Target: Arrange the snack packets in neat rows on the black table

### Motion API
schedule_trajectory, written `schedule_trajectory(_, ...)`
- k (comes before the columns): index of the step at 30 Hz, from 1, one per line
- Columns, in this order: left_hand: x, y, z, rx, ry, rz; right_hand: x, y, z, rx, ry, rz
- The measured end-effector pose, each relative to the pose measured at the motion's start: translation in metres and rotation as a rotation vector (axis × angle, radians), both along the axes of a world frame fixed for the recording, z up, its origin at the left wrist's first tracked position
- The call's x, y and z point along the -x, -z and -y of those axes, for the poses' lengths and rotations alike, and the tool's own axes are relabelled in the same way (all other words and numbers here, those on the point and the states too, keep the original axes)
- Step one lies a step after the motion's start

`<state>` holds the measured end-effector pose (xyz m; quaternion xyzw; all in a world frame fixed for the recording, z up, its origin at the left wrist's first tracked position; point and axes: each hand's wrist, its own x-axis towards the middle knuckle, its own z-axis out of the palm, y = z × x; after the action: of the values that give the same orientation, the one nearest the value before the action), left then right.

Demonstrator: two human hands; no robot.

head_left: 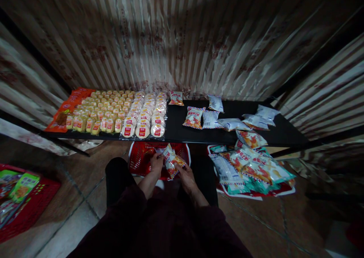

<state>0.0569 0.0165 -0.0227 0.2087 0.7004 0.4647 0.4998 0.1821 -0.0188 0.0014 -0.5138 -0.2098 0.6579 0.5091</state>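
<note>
Over the red basket [139,158], the left hand [156,164] is at the left edge of the bag [172,162]; whether its fingers pinch that, I cannot tell. The right hand [186,177] grasps the bag's lower right. Best to hold lightly by the edges so the contents aren't crushed. Around, leftmost, a crate [36,210] sits on the floor [76,222]; cakes [110,125] and crackers [142,131] fill the shelf's [176,133] left half, then scattered loose bags [194,118] break up its right. Knees [118,170] hem the basket in; rightmost, a heaped basket [260,194] crowds the shelf's front.
</note>
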Motion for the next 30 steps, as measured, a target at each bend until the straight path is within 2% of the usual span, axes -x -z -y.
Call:
schedule_trajectory(4, -0.006, -0.010, 0.006, 0.020, -0.024, 0.172, -0.001, 0.007, 0.007, -0.086, -0.044, 0.137)
schedule_trajectory(8, -0.010, -0.018, 0.012, 0.033, -0.038, 0.344, -0.003, 0.013, 0.013, -0.294, -0.101, 0.468)
schedule_trajectory(11, -0.014, -0.020, 0.014, 0.035, -0.056, 0.462, -0.001, 0.013, 0.017, -0.459, -0.160, 0.722)
schedule_trajectory(17, -0.015, -0.019, 0.014, 0.054, -0.078, 0.629, 0.005, 0.009, 0.023, -0.623, -0.252, 1.061)
schedule_trajectory(21, -0.013, -0.022, 0.017, 0.050, -0.047, 0.774, 0.009, 0.011, 0.025, -0.749, -0.320, 1.191)
schedule_trajectory(25, -0.009, -0.023, 0.020, -0.035, -0.007, 0.778, 0.012, 0.009, 0.029, -0.828, -0.396, 1.262)
schedule_trajectory(30, 0.001, -0.017, 0.023, 0.001, 0.047, 0.760, 0.011, -0.004, 0.032, -0.846, -0.500, 1.242)
